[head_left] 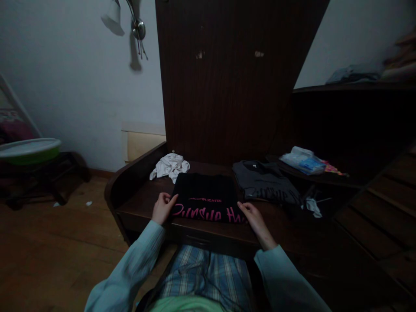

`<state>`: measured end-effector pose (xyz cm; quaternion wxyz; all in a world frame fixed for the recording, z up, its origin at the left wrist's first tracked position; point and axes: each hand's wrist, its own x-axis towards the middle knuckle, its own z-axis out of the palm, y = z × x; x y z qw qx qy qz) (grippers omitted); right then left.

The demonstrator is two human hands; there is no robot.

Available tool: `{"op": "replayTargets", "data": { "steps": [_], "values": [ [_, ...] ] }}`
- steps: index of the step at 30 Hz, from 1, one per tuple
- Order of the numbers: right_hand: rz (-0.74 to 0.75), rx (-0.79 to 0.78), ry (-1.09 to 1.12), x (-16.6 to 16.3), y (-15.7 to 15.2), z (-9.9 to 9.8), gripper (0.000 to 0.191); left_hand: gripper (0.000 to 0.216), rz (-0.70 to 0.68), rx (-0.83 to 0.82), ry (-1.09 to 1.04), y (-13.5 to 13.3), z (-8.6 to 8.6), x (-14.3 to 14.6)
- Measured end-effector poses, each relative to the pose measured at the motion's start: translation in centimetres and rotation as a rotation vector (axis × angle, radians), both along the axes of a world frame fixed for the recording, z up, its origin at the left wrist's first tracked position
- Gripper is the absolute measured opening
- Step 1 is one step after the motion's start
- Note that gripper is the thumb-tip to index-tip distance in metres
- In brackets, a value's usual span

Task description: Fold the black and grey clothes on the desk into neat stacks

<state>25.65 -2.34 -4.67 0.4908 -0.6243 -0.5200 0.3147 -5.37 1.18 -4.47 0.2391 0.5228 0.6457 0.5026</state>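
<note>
A black T-shirt point(204, 187) with pink lettering lies folded into a rectangle on the dark wooden desk point(143, 195), close to its front edge. My left hand point(163, 209) pinches the shirt's left side between thumb and fingers. At the right side my right hand point(255, 217) grips the cloth the same way, thumb on top. A folded dark grey T-shirt point(264, 180) with black lettering rests to the right of the black one. Behind it on the left is a crumpled white cloth point(171, 166).
A plastic packet point(302, 160) in white and blue lies on a low shelf at the right. Folded clothes point(354, 74) sit on the higher shelf. A tall dark wooden panel point(234, 86) rises behind the desk. At the far left, a green basin point(30, 151) stands on a dark stand.
</note>
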Motion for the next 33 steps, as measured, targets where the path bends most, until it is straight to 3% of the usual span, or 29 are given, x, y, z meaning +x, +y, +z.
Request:
{"op": "replayTargets", "data": {
  "steps": [8, 13, 17, 22, 28, 33],
  "values": [
    [-0.061, 0.207, -0.22, -0.6, 0.3, -0.2, 0.039, 0.03, -0.014, 0.243, 0.065, -0.2, 0.1, 0.5],
    [-0.039, 0.221, -0.189, -0.7, 0.2, -0.3, 0.038, 0.034, -0.149, 0.156, -0.016, 1.1, -0.4, -0.4],
    [-0.066, 0.207, -0.162, -0.8, 0.6, -0.5, 0.04, 0.036, -0.176, 0.081, -0.075, 1.6, -0.8, -0.7],
    [-0.031, 0.171, -0.037, -0.9, 0.7, -0.5, 0.048, 0.038, -0.196, 0.105, -0.035, 1.0, -0.4, -0.5],
    [-0.017, 0.203, -0.06, -0.7, 0.5, -0.7, 0.051, 0.039, -0.168, 0.083, 0.006, 0.4, 0.1, -0.4],
    [0.077, 0.242, -0.01, -0.9, 0.5, -0.6, 0.054, 0.043, -0.263, 0.113, -0.008, 0.3, 0.1, -0.4]
  ]
}}
